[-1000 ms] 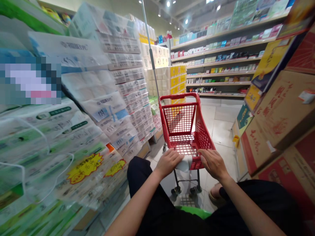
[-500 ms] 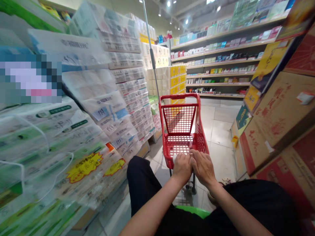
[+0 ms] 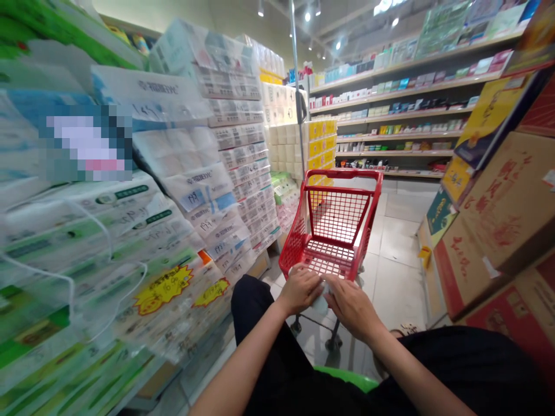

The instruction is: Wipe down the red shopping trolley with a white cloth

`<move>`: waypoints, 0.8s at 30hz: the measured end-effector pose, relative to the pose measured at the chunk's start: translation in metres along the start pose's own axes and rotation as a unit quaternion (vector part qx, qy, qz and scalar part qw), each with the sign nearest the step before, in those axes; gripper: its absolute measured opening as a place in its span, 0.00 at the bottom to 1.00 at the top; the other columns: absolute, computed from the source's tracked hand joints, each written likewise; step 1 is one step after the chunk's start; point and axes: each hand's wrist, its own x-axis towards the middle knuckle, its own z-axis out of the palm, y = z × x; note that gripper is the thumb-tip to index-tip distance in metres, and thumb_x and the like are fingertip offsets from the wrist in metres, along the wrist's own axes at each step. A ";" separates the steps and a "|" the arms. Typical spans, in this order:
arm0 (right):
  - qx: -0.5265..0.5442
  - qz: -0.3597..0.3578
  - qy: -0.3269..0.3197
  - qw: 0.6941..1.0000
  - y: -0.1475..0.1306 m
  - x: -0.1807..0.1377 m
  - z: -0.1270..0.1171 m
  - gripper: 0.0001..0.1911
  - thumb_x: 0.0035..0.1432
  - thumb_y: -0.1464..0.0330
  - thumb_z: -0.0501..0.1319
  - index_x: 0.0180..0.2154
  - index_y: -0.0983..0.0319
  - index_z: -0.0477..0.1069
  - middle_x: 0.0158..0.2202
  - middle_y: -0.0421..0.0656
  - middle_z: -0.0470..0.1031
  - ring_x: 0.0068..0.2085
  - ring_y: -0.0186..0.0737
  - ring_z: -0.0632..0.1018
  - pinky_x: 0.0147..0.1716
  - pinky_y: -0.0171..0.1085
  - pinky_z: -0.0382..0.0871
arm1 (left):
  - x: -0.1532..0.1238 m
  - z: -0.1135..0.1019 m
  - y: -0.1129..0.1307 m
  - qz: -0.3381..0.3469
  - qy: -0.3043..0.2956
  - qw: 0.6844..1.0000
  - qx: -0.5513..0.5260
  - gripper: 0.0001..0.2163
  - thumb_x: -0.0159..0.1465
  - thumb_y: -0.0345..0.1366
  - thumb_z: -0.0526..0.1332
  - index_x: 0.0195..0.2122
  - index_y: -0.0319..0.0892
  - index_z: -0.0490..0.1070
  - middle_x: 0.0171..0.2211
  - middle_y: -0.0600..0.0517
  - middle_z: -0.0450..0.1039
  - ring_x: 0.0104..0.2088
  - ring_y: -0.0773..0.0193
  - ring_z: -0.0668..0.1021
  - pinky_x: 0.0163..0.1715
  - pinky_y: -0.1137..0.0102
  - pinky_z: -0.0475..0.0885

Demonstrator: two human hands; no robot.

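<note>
Nearest to me are my black trousers [image 3: 264,329], with a strip of something green [image 3: 344,378] showing below them. My forearms run forward to the red cart [image 3: 336,222], which stands on the tiled floor [image 3: 392,277] right in front of my knees, its near rim at my hands. My left hand [image 3: 300,289] is curled shut over that rim. My right hand [image 3: 352,306] sits just beside it, fingers bent toward a white cloth [image 3: 321,302] that hangs between the two hands and touches both. I cannot tell whether the right hand really grips the cloth or the rim, or only rests on them.

To my left, close by, rise stacked tissue packs [image 3: 173,196] in clear wrap, with yellow star-shaped price tags [image 3: 163,289] on the lower ones. To my right lean large cardboard boxes [image 3: 503,214] printed in red. A thin metal pole [image 3: 296,86] stands up beyond the cart's far end. Further back is a stack of yellow boxes [image 3: 323,138], and at the end of the aisle long wall shelves [image 3: 399,112] carry rows of small goods, too blurred to name.
</note>
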 end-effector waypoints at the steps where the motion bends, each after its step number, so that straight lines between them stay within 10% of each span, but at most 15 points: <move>1: -0.010 -0.015 -0.006 1.000 0.005 0.003 -0.003 0.18 0.67 0.64 0.50 0.56 0.61 0.62 0.51 0.46 0.73 0.51 0.41 0.72 0.51 0.43 0.64 | -0.003 -0.004 -0.005 -0.011 -0.004 1.000 -0.009 0.12 0.70 0.39 0.48 0.39 0.43 0.70 0.35 0.51 0.72 0.39 0.62 0.72 0.53 0.60 0.59; 11: -0.112 -0.073 0.015 0.991 0.083 0.018 -0.007 0.21 0.63 0.58 0.55 0.56 0.55 0.65 0.53 0.43 0.70 0.57 0.45 0.65 0.64 0.53 0.48 | -0.014 -0.002 -0.024 -0.134 0.078 0.988 -0.010 0.14 0.70 0.36 0.43 0.37 0.44 0.67 0.37 0.51 0.67 0.44 0.61 0.68 0.61 0.54 0.52; 18: -0.129 0.001 0.025 0.991 0.066 0.014 0.009 0.20 0.63 0.61 0.55 0.56 0.53 0.65 0.50 0.44 0.70 0.57 0.48 0.62 0.64 0.53 0.45 | 0.004 0.037 0.048 -0.207 0.171 0.963 -0.003 0.08 0.68 0.34 0.49 0.46 0.41 0.64 0.43 0.47 0.67 0.50 0.56 0.68 0.64 0.47 0.48; 24: -0.093 0.013 -0.001 0.996 0.064 0.013 -0.001 0.23 0.65 0.65 0.50 0.61 0.51 0.59 0.52 0.43 0.69 0.56 0.46 0.63 0.63 0.53 0.44 | 0.015 0.039 0.090 -0.207 0.160 0.965 -0.033 0.25 0.65 0.32 0.53 0.63 0.39 0.49 0.60 0.39 0.58 0.62 0.50 0.60 0.64 0.42 0.45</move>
